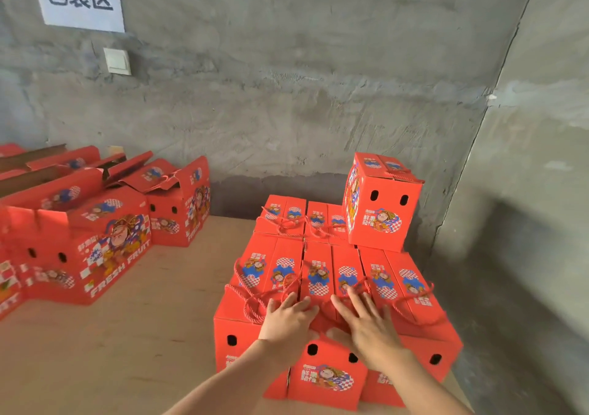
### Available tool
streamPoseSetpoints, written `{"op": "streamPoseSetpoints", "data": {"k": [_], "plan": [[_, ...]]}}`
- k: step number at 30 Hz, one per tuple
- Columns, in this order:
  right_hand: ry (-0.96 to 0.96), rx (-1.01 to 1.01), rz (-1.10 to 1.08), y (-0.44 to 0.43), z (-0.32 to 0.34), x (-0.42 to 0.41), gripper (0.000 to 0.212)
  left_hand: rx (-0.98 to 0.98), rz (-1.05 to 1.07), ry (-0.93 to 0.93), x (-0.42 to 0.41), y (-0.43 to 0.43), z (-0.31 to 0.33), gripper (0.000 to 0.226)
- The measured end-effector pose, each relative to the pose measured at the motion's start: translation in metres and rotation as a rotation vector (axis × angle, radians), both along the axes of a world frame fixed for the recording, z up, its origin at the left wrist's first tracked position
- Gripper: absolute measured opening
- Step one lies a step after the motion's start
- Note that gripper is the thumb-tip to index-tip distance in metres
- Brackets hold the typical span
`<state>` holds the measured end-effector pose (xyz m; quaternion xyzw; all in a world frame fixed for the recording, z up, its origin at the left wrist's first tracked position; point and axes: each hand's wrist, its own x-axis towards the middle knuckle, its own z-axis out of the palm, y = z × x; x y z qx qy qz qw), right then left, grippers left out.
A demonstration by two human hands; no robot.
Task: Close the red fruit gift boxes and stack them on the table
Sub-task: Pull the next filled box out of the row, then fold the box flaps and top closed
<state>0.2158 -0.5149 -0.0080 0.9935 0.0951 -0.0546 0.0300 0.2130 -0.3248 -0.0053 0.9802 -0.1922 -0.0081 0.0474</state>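
- Concrete wall [287, 79] behind; the wooden table [143, 335] carries closed boxes at right.
- Flat-fingered, gripping nothing, the left hand [288, 317] and right hand [366, 322] press the front middle box [328, 373] on its lid; uneven pressure may pop the flaps.
- Loose rope handles [251, 306] could snag fingers.
- Open boxes [95, 223] wait at left.

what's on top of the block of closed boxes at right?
One closed red box stands at its back right. The left hand and right hand press flat on the near middle box. Box contents are hidden.
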Motion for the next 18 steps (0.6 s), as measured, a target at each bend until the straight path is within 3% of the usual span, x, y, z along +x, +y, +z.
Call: {"op": "streamPoseSetpoints", "data": {"k": [2, 4, 7, 11, 15, 18], "plan": [[-0.107, -0.018, -0.002, 0.017, 0.006, -0.015, 0.074, 0.041, -0.005, -0.053, -0.015, 0.000, 0.006, 0.056], [-0.216, 0.019, 0.035, 0.034, 0.007, -0.031, 0.066, 0.129, -0.163, -0.189, -0.035, 0.020, 0.008, 0.052], [-0.247, 0.058, 0.044, 0.043, -0.004, -0.038, 0.074, 0.277, -0.230, -0.253, -0.070, 0.074, 0.022, 0.034], [-0.261, 0.046, 0.045, 0.101, 0.019, -0.045, 0.060, 0.070, -0.077, -0.113, -0.093, 0.180, 0.032, 0.027], [-0.270, 0.272, 0.269, 0.196, 0.028, -0.071, 0.044, -0.045, -0.018, -0.270, -0.121, 0.306, 0.020, 0.017], [-0.288, 0.260, 0.376, 0.278, 0.021, -0.088, 0.053, 0.030, 0.092, -0.353, -0.139, 0.408, 0.014, 0.038]]}}
